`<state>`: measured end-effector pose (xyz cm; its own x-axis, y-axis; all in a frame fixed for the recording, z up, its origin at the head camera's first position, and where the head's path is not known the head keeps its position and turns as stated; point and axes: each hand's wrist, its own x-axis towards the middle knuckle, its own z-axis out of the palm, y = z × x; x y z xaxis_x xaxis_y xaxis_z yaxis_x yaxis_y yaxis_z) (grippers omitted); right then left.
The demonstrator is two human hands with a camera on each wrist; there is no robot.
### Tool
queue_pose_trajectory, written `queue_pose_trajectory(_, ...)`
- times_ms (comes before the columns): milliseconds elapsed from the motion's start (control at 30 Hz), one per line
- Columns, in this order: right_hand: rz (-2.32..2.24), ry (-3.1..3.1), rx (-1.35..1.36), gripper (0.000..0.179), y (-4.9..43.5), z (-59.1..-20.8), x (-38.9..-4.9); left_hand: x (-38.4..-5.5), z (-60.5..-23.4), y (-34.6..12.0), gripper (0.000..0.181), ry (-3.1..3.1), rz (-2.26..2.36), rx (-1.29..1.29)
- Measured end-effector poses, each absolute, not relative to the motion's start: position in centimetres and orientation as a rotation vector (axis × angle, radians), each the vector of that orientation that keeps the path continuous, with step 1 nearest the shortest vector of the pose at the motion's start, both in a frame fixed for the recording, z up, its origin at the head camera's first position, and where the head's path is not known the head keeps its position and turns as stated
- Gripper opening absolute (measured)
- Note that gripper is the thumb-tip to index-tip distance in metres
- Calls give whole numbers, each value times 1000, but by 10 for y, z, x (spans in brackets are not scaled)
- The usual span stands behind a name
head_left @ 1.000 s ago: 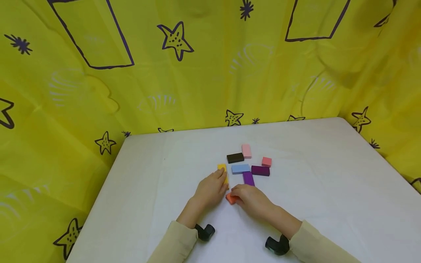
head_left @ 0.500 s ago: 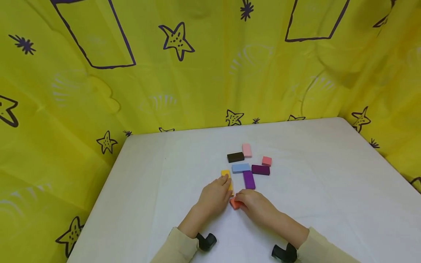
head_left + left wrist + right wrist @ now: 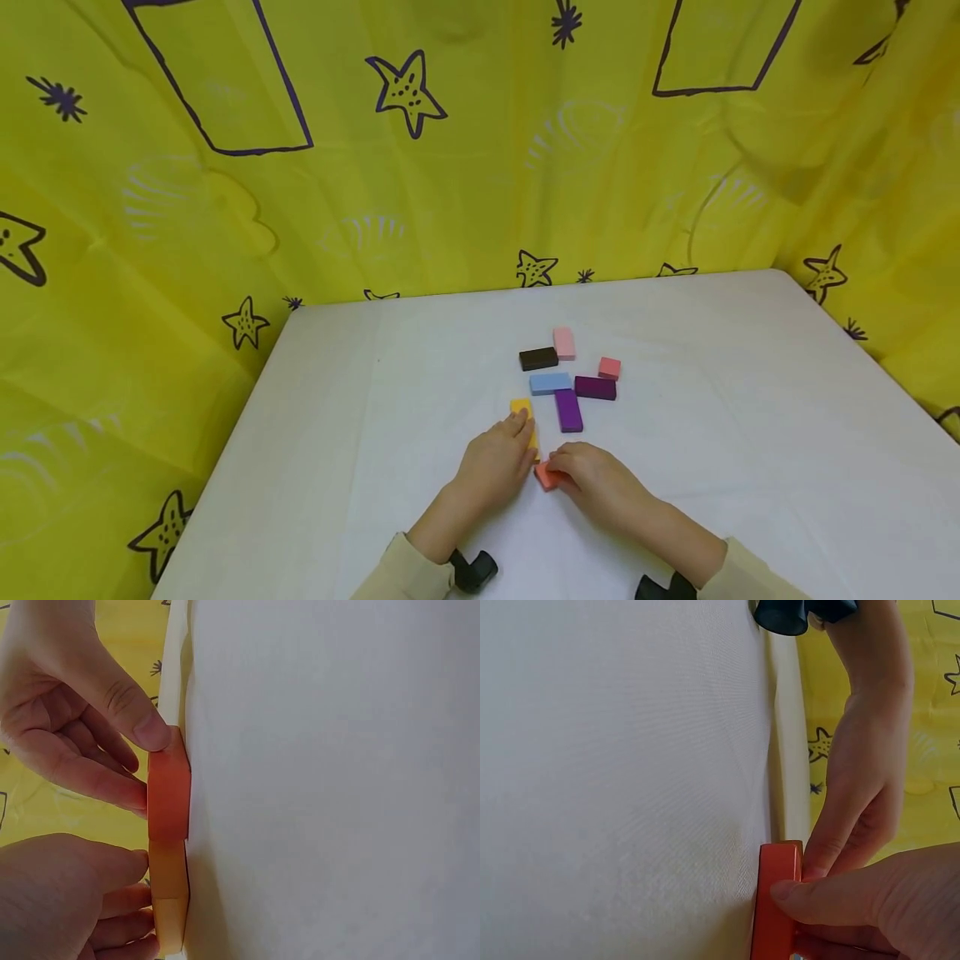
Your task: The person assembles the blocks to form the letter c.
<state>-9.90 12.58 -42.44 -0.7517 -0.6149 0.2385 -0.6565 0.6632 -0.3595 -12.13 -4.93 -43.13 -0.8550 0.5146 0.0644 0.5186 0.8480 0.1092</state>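
Note:
My left hand (image 3: 491,467) holds a yellow block (image 3: 521,406) lying on the white table, its fingers laid across the middle. Just nearer to me, my right hand (image 3: 606,487) pinches an orange block (image 3: 545,478) between thumb and fingers. In the left wrist view the orange block (image 3: 169,799) meets the end of the yellow block (image 3: 169,870), both low on the cloth. The right wrist view shows my thumb pressed on the orange block (image 3: 774,930), and the left hand (image 3: 866,772) behind it. Fingers cover part of each block.
Beyond my hands lie a purple block (image 3: 568,411), a light blue block (image 3: 550,383), a dark plum block (image 3: 596,388), a black block (image 3: 538,359), a pink block (image 3: 564,343) and a small coral block (image 3: 609,368). A yellow patterned curtain (image 3: 465,192) hangs behind the table (image 3: 360,467).
Both hands have slid the yellow and orange blocks together toward me and slightly right, away from the purple and light blue blocks. The other blocks have stayed put.

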Motion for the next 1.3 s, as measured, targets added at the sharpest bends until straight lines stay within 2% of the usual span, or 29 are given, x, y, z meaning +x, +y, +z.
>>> queue_pose_trajectory(533, 675, -2815, 1020, 20, 137, -421, -79, -106, -433, -45, 45, -2974, -201, -873)
queue_pose_trajectory(1300, 653, -2800, 987, 19, 144, -422, -57, -87, -434, -42, 42, -2950, -110, -879)
